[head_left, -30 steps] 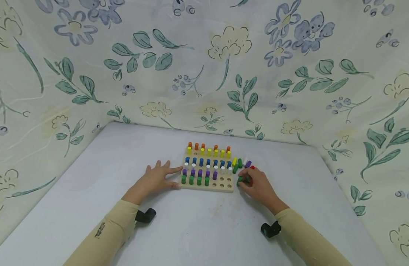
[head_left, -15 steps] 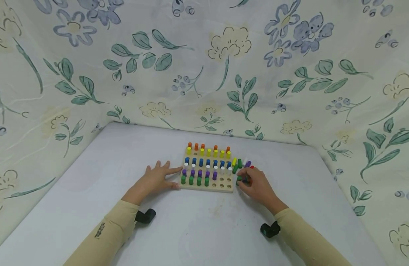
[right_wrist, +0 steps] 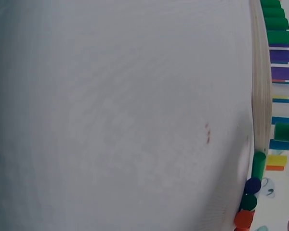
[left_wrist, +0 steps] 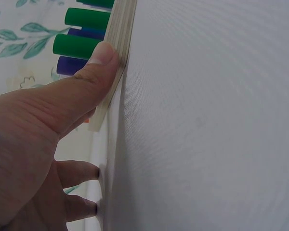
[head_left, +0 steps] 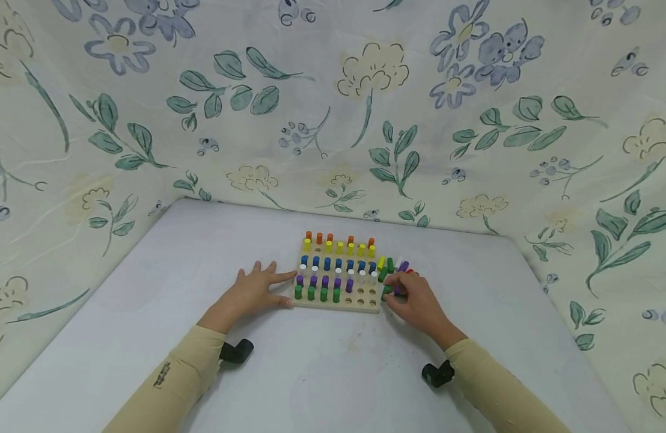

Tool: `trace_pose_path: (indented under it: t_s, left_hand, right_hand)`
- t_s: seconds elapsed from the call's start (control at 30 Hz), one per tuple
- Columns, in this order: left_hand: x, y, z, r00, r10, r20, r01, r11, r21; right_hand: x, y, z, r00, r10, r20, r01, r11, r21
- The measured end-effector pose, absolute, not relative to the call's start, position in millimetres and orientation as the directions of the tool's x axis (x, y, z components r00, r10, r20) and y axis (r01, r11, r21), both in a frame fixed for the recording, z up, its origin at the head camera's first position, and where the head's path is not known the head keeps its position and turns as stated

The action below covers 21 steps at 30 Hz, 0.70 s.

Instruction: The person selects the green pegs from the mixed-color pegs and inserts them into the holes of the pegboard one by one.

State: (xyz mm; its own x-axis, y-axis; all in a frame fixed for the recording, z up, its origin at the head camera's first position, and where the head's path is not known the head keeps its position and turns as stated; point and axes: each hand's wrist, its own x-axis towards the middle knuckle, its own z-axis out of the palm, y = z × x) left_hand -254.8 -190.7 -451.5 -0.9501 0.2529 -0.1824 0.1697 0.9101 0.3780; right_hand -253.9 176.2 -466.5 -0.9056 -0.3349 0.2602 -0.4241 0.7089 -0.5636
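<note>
A wooden pegboard (head_left: 338, 307) carries rows of orange, yellow, blue, white, purple and green pegs, with bare holes at its near right corner. My left hand (head_left: 252, 293) lies spread at the board's left side. In the left wrist view its thumb (left_wrist: 94, 72) presses on the board's edge beside the green pegs (left_wrist: 76, 45), and two other fingertips touch the table. Just off the board's right edge, my right hand (head_left: 416, 302) pinches a green peg (right_wrist: 284, 132) between its fingertips. Only the fingertips of that hand show in the right wrist view.
Loose pegs lie right of the board, among them a yellow peg (head_left: 381, 263), a purple peg (head_left: 403, 266) and a red peg (head_left: 410, 272); my right hand partly covers the pile. Behind the white table (head_left: 333, 373) hangs a floral cloth (head_left: 322, 132).
My right hand has shifted slightly left toward the board's edge with the green peg in its fingertips. The left hand has stayed in place.
</note>
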Motion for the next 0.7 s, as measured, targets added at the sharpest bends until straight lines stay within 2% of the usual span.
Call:
trace_pose_path:
  t_s: [0.7]
  left_hand:
    - [-251.4, -190.5, -450.6, -0.952, 0.251, -0.173, 0.17, 0.909, 0.381]
  right_hand:
    - [-252.9, 166.5, -468.8, -0.888, -0.359, 0.287, -0.46, 0.67, -0.582]
